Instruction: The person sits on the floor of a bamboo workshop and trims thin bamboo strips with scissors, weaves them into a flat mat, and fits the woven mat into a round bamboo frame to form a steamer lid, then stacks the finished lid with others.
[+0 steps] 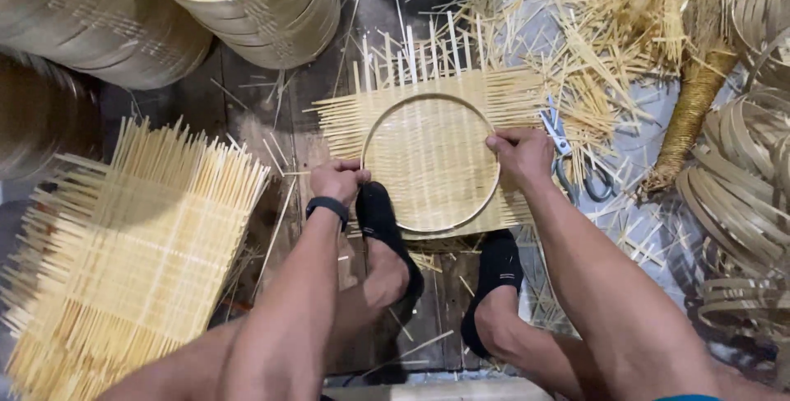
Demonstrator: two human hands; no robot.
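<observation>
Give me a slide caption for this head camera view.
Both hands, left and right, press a round bamboo hoop onto a woven bamboo mat.

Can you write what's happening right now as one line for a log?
left hand: grips bamboo ring left edge | right hand: grips ring's right edge | ring: on woven bamboo mat | scissors: beside right hand

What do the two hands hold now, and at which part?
Both grip the round bamboo hoop lying on the woven mat: left hand at its left rim, right hand at its right rim.
</observation>
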